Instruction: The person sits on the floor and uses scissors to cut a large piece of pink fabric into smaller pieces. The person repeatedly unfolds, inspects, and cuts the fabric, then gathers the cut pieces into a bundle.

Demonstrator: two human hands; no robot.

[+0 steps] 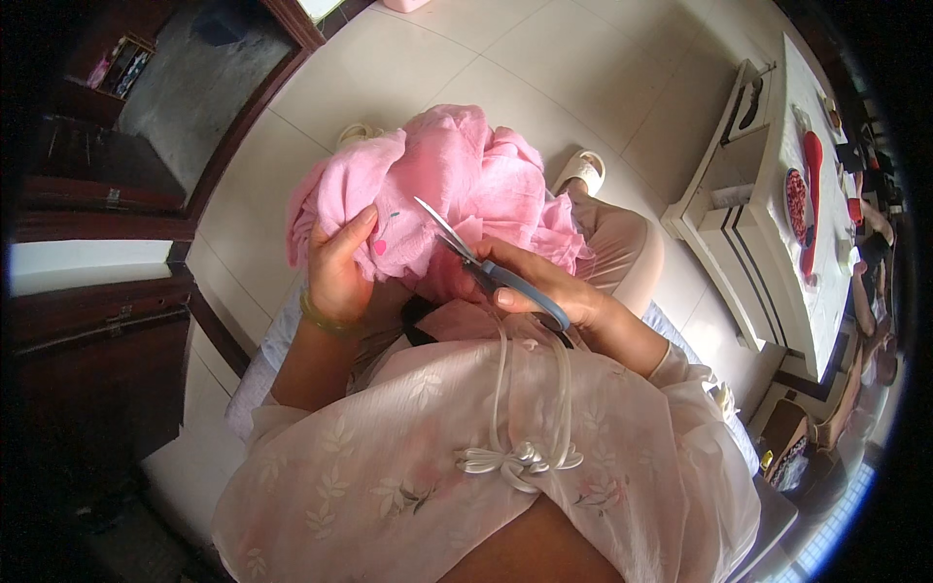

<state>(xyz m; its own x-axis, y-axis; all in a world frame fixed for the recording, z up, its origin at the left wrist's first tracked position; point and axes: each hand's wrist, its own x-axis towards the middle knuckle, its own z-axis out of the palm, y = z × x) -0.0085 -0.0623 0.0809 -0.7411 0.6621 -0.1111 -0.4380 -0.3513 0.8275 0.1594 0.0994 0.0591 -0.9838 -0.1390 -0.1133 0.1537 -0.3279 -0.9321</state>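
A bunched pink cloth [452, 167] lies across my lap, with a small darker pink printed mark near its left part. My left hand [339, 270] grips a fold of this cloth, the thumb on top. In my right hand [543, 284] is a pair of scissors [466, 251] with blue-grey handles. The blades are parted a little and point up and left over the cloth. Whether they touch the cloth I cannot tell. The fingers of my right hand partly hide the scissors' handles.
A white table [794, 291] with drawers stands at the right, bearing a red long object [813, 204] and a dish of small red pieces [796, 207]. Dark wooden doors [102, 364] are at the left. Another person's arm [878, 222] shows at the far right.
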